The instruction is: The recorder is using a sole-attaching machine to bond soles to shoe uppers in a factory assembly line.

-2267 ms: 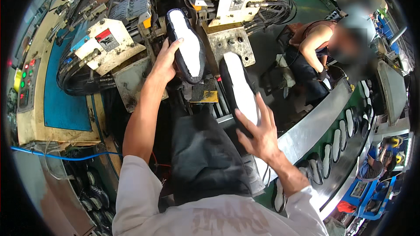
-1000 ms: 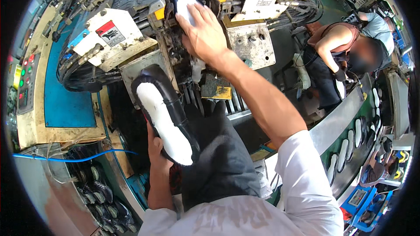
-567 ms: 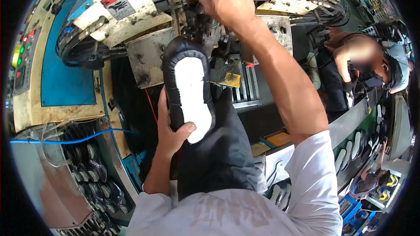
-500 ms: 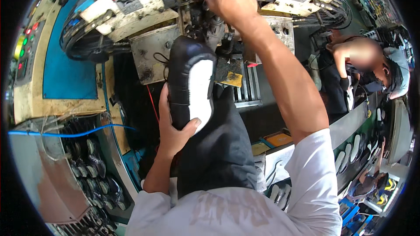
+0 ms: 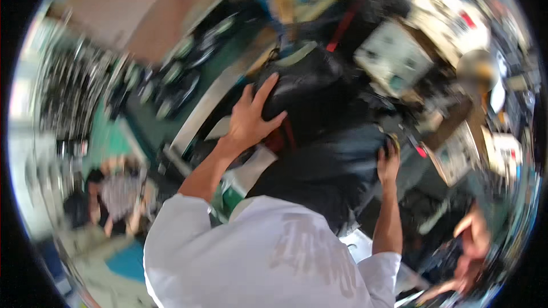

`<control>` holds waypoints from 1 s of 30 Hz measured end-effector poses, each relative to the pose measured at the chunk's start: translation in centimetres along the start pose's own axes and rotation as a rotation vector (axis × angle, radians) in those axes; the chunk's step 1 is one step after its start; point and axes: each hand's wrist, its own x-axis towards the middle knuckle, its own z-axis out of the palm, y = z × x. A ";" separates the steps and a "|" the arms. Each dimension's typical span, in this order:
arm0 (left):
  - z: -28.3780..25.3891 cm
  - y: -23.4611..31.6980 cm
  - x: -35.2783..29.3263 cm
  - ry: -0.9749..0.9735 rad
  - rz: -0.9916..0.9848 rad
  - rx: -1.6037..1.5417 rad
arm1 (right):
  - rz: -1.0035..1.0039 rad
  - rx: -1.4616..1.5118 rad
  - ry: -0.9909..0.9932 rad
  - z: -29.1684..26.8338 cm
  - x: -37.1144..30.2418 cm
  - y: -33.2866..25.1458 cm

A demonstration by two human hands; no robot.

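My left hand point(image 5: 248, 118) reaches out to the left of my legs with fingers and thumb spread. Just beyond its fingertips is a black shoe point(image 5: 305, 74) with a pale strip along its upper side. Blur hides whether the fingertips still touch it. Over by my right knee, my right hand point(image 5: 389, 162) has its fingers curled round something small and dark that I cannot make out. Dark trousers point(image 5: 319, 165) cover my legs between the two hands.
Dark shoes point(image 5: 177, 88) stand on a rack to the left, below a brownish panel point(image 5: 137, 11). Pale machine blocks point(image 5: 394, 57) rise at the upper right. One person point(image 5: 123, 194) is at the far left, another point(image 5: 474, 239) at the lower right.
My view has swung left, and the picture is smeared. My left hand has carried the shoe leftward and its grip has opened out. My right hand has come down from the machine to my knee.
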 end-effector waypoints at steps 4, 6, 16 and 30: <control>-6.7 -7.1 -9.4 0.156 -0.417 -0.282 | -0.070 0.032 0.038 4.1 -2.9 0.9; -8.8 -11.4 -14.8 0.386 -0.395 -0.215 | -0.104 0.041 -0.057 4.2 -1.2 2.2; -18.0 -19.5 -32.8 0.859 -1.015 -0.535 | -0.278 -0.031 -0.164 5.7 2.0 3.1; -23.1 -29.0 -65.6 0.514 -1.514 0.229 | -0.314 0.045 -0.263 3.8 4.3 7.2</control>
